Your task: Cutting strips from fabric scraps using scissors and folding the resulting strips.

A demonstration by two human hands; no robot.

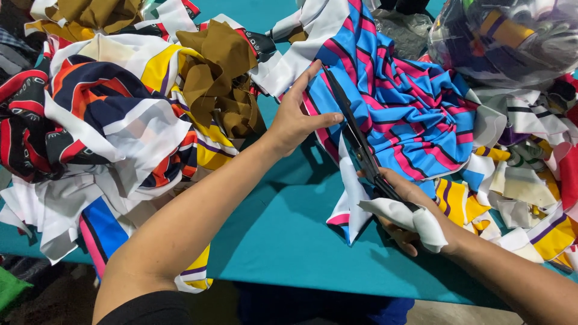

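Teal table (283,229): right hand (403,207) scissors (355,135) cutting striped fabric (409,108).

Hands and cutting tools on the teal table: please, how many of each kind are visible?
Bare hands: 2, left hand and right hand
Black long-bladed scissors: 1
Total: 3

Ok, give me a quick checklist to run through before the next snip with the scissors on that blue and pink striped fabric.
1. Scissors in the right hand, grip on the handles: ok.
2. Blades open and lying along the blue and pink striped fabric: ok.
3. Left hand flat on the fabric beside the blades: ok.
4. Left thumb clear of the blades: not ok, it sits very close.
5. White fabric strip draped over the right hand, clear of the handles: cannot tell.
6. Teal table bare under the cut: ok.
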